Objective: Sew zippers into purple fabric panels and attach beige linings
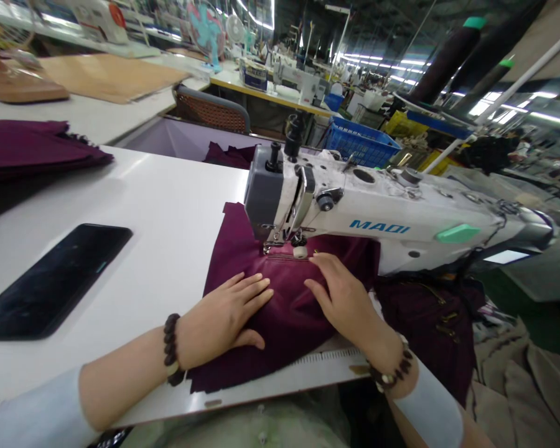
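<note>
A maroon fabric piece (289, 323) lies on the white table under the needle area of a white sewing machine (378, 218). A stitched line or zipper-like strip (284, 256) runs across it beside the presser foot (268, 247) and a small white roller (300, 251). My left hand (228, 314) rests flat on the cloth, left of and nearer than the foot, fingers stretched out and thumb apart. To the right of the roller, my right hand (343, 295) presses on the cloth, index finger extended by the strip's end and thumb apart.
A black phone (51, 280) lies on the table at left, below a stack of maroon fabric (32, 149). Maroon pieces with zippers (429, 323) hang at right beside beige cloth (508, 373). Behind the machine are a blue basket (361, 143) and a chair (212, 112).
</note>
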Available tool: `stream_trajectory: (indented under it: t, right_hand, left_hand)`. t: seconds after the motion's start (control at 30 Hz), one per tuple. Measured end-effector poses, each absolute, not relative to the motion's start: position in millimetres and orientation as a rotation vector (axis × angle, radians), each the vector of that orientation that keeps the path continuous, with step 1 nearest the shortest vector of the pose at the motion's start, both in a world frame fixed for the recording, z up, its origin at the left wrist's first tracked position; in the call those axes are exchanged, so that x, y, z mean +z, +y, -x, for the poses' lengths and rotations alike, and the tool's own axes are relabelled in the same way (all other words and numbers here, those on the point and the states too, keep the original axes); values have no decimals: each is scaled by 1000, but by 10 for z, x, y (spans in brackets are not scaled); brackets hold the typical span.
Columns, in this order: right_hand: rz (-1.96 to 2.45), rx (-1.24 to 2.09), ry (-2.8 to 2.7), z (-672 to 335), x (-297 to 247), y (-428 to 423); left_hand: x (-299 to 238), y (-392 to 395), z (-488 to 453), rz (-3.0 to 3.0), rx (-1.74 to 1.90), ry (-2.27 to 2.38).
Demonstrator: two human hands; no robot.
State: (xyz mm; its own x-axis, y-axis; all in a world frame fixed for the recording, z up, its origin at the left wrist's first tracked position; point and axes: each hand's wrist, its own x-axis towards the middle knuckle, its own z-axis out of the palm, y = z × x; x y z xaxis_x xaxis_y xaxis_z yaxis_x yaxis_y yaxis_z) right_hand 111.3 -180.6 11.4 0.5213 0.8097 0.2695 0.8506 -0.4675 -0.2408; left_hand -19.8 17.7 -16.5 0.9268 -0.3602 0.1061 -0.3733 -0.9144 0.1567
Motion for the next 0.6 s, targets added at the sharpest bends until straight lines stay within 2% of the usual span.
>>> stream_trajectory:
  t: [0.1,0.17,0.4,0.6]
  right_hand:
    - [2409,173,-1563,-1190,87,-1621]
    - [2490,274,-1629,-1256,82,-1546]
    - [2630,-47,-1520,-1135,-24,-1294]
    - [2554,32,-1518,-1074,-224,-1296]
  left_hand:
    - [-196,153,210,-2893,55,-560]
    - [-187,139,213,-2865,58,-580]
    - [-44,177,11,-2882,182,-286]
    - [-111,216,-186,-3003,189,-115]
